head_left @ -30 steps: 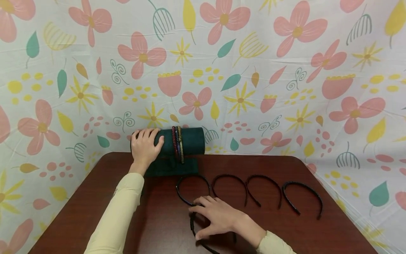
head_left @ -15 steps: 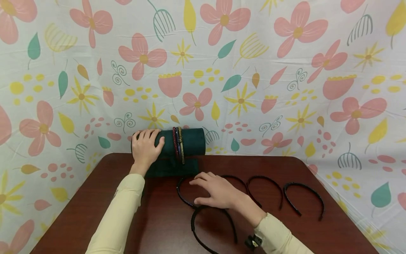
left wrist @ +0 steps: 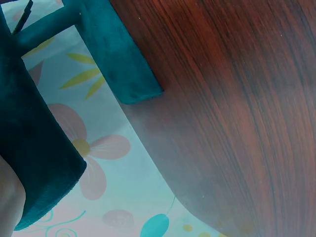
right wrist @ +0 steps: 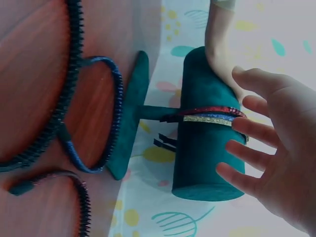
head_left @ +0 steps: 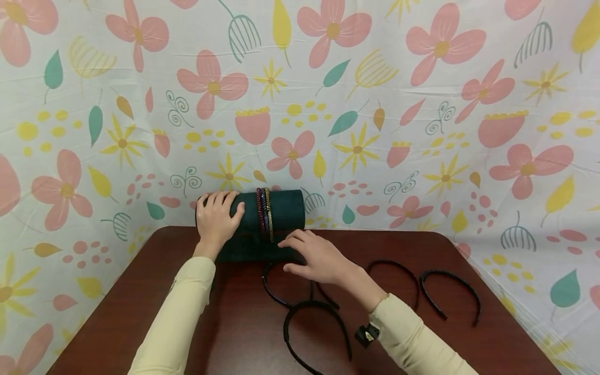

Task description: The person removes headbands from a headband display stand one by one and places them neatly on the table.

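Note:
A dark green velvet roll stand (head_left: pixel 288 208) stands at the table's back edge. My left hand (head_left: pixel 217 221) grips the roll's left end, fingers over the top and thumb on the near side. Around the roll sit three headbands: red (right wrist: pixel 207 110), blue, and gold (right wrist: pixel 200 119), side by side. My right hand (head_left: pixel 319 258) hovers in front of the stand's base with fingers spread and nothing in it. In the right wrist view its fingertips overlap the roll and the worn bands. Below it lie a dark blue headband (right wrist: pixel 118 98) and a black headband (head_left: pixel 287 333).
On the brown table (head_left: pixel 244 323) lie more headbands: one partly under the right hand (head_left: pixel 328 298), another to its right (head_left: pixel 407 270), and a black one farthest right (head_left: pixel 452 277). A flowered cloth (head_left: pixel 356 104) hangs right behind the table.
My right hand has moved from the near black headband up and away, over the blue one, toward the stand. The left hand has stayed on the roll.

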Demonstrator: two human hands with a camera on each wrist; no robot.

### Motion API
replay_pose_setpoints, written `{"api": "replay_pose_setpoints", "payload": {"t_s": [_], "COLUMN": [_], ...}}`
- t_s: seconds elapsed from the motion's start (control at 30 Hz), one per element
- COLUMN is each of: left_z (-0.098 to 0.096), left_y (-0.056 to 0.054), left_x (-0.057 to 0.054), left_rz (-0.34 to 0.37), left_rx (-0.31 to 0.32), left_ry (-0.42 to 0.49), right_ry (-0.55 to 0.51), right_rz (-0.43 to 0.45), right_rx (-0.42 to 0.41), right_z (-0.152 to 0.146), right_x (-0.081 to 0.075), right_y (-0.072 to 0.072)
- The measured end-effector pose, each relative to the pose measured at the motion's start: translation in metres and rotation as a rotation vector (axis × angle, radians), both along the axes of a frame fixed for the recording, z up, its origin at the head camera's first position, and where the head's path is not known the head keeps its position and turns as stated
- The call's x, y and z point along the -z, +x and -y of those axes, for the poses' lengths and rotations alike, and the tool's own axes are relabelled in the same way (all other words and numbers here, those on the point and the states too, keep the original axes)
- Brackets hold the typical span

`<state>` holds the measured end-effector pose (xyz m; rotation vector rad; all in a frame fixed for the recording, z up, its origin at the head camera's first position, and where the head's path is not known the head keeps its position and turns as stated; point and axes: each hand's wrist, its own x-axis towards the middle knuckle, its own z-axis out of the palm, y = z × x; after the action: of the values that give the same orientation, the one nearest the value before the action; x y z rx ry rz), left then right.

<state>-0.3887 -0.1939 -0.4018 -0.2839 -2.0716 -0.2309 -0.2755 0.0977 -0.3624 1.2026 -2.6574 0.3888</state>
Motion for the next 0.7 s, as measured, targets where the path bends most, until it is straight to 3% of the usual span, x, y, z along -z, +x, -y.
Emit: {"api": "replay_pose_setpoints", "payload": {"t_s": [0.3, 0.7], "left_z": [-0.001, 0.0], "left_y": [0.001, 0.0], "left_x": [0.0, 0.0], "left_rz": [0.01, -0.02], "left_rx": [-0.01, -0.021], "left_ry": [-0.001, -0.007], "right_ry": [-0.034, -0.046], "right_rz": [-0.033, -0.16], "right_rx": [0.001, 0.054], "right_z": [0.012, 0.027], "right_x": [-0.015, -0.032], "right_y": [-0.016, -0.052]}}
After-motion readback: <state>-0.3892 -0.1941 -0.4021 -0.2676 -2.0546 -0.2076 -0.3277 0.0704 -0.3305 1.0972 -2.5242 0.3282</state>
